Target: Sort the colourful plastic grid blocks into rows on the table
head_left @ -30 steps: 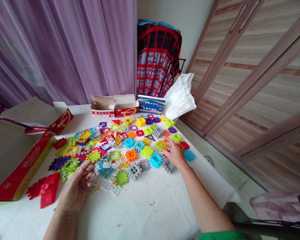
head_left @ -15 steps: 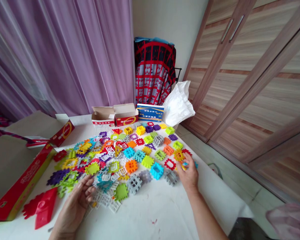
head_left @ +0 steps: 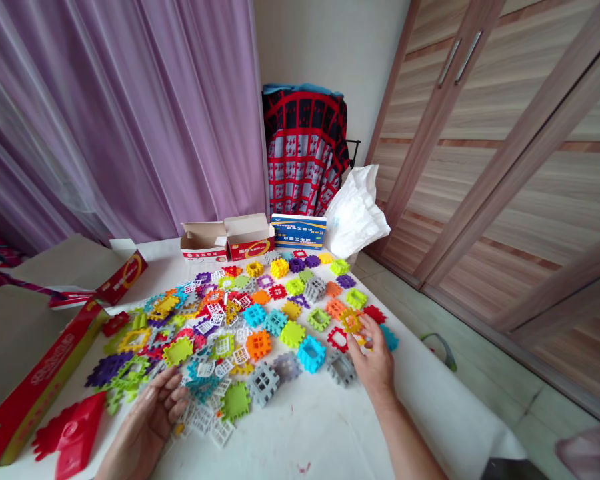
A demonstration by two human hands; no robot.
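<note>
Colourful notched plastic tiles and block cubes lie spread over the white tablecloth. My left hand rests palm up at the left, fingers loosely curled and holding nothing, beside white window-shaped pieces and a lime tile. My right hand is over the right side of the pieces, its fingers apart beside an orange-yellow block. A small yellow piece shows between its thumb and fingers; whether they touch it is unclear. A grey block sits just left of that hand.
Open red-and-white boxes and a blue box stand at the back, beside a white bag. A large open carton and a red piece are at the left.
The view has shifted slightly. My right hand's fingers have opened a little near the orange-yellow block. My left hand stays near the same pieces, a little lower in view.
</note>
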